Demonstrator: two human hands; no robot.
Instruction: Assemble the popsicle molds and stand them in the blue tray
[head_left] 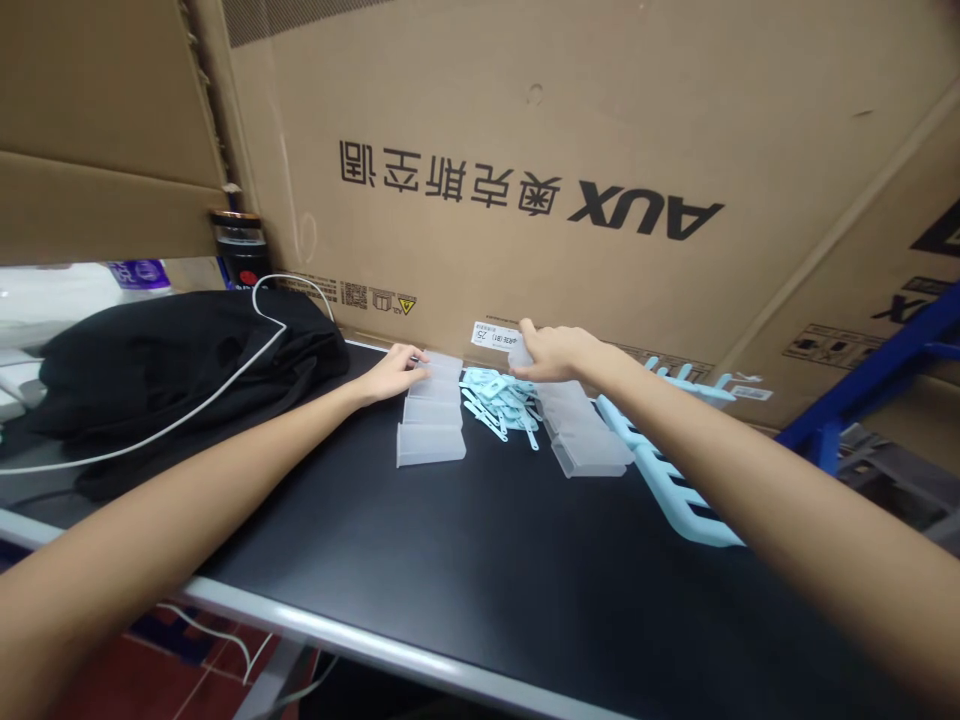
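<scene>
1. black matte tabletop (450, 560) in front of a large brown cardboard box wall (600, 120).
2. left hand (394, 372), fingers loosely curled, fingertips resting on the far end of a row of translucent frosted plastic trays (431, 420); three counted.
3. right hand (551, 352) pinches the far end of a second translucent tray row (585, 430); count unclear.
4. pile of pale blue plastic clips (501, 400) lies between the rows; uncounted.
</scene>
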